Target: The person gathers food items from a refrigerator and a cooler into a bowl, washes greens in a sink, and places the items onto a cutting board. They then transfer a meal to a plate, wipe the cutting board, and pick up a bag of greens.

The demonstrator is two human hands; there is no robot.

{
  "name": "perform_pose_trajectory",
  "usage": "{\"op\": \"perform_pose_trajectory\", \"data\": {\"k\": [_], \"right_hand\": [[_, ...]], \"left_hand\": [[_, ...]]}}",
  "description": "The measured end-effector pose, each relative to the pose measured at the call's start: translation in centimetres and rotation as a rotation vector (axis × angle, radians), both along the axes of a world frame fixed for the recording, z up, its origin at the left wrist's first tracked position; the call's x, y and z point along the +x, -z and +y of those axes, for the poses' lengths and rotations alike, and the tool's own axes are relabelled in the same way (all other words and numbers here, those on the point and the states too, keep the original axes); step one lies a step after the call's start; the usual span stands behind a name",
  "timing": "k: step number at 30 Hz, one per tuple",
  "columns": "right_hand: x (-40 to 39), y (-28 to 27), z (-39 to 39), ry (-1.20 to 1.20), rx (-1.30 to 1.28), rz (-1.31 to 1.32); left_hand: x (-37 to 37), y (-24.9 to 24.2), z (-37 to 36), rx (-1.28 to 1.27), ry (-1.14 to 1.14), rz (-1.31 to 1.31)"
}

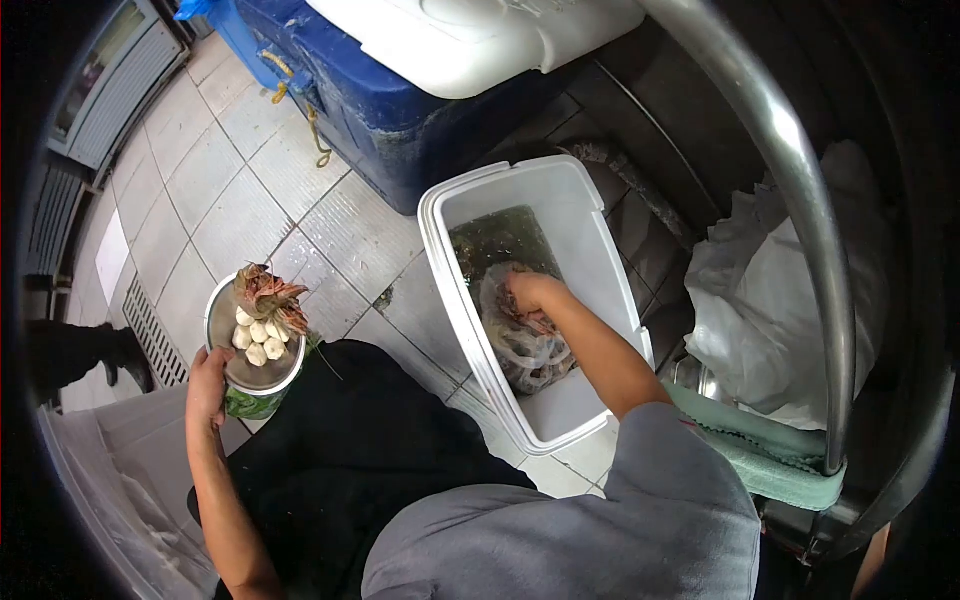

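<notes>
My left hand (208, 384) grips the rim of a round metal bowl (262, 376) on the left. Several pale, whitish balls (257, 336) lie in it. A reddish-brown bunch (270, 300), possibly shrimp, is heaped at the far side. Green leaves (250, 404) show below the near rim. My right hand (535, 292) reaches down into a deep white plastic tub (600, 300), inside a clear plastic bag (530, 350) with pinkish-brown contents. Its fingertips are hidden among those contents. Murky, greenish water (505, 235) lies around the bag.
A blue bin (390, 130) with a white lid (480, 40) stands beyond the tub. To the right are a curved metal rail (790, 150), a green towel (760, 450) and a white bag (780, 300). Another person's dark shoe (128, 358) is at far left.
</notes>
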State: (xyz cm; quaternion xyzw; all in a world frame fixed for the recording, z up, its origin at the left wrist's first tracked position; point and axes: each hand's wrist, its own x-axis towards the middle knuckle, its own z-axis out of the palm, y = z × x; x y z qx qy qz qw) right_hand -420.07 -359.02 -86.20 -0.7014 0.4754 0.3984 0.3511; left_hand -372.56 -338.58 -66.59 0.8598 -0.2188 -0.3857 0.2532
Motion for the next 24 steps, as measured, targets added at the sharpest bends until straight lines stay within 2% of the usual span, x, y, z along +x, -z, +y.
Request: {"op": "perform_pose_trajectory", "data": {"k": [2, 4, 5, 7, 11, 13, 15, 18, 20, 21, 23, 24], "right_hand": [[-1.1, 0.6, 2.2, 0.137, -0.196, -0.155], [-1.8, 1.1, 3.0, 0.156, -0.348, -0.312], [-2.0, 0.5, 3.4, 0.153, -0.349, -0.311], [-2.8, -0.7, 4.0, 0.288, -0.104, -0.454], [-2.9, -3.5, 3.2, 0.157, -0.012, -0.506], [-1.8, -6.1, 0.6, 0.140, -0.178, -0.428], [0.5, -5.8, -2.1, 0.115, -0.318, -0.369], [4.2, 1.6, -5.4, 0.173, -0.450, -0.511], [6.6, 6.8, -6.6, 0.127, -0.497, -0.357], [7.1, 9.0, -6.8, 0.124, -0.497, -0.366], [7.9, 11.9, -6.7, 0.420, -0.284, -0.436], [8.3, 11.9, -6.1, 0.473, -0.279, -0.415]], "left_hand": [[-0.1, -0.2, 0.0, -0.008, -0.016, -0.014], [-0.1, -0.5, 0.0, 0.031, -0.006, -0.022], [-0.1, -0.4, 0.2, 0.030, -0.008, -0.021], [-0.1, 0.0, 0.4, -0.030, -0.045, 0.000], [0.2, -0.2, -0.1, 0.060, 0.003, 0.010], [1.2, 1.7, 0.5, -0.068, -0.008, 0.023], [0.4, -0.1, -0.3, -0.017, 0.019, 0.019], [-0.8, -1.1, -0.9, 0.051, 0.044, 0.013], [-0.3, -0.8, -0.7, 0.065, 0.035, -0.003], [0.1, -0.1, -0.3, 0.054, 0.036, -0.001], [-0.4, -1.2, -0.7, 0.079, 0.029, 0.003], [-0.1, -1.0, -0.6, 0.073, 0.021, -0.005]]}}
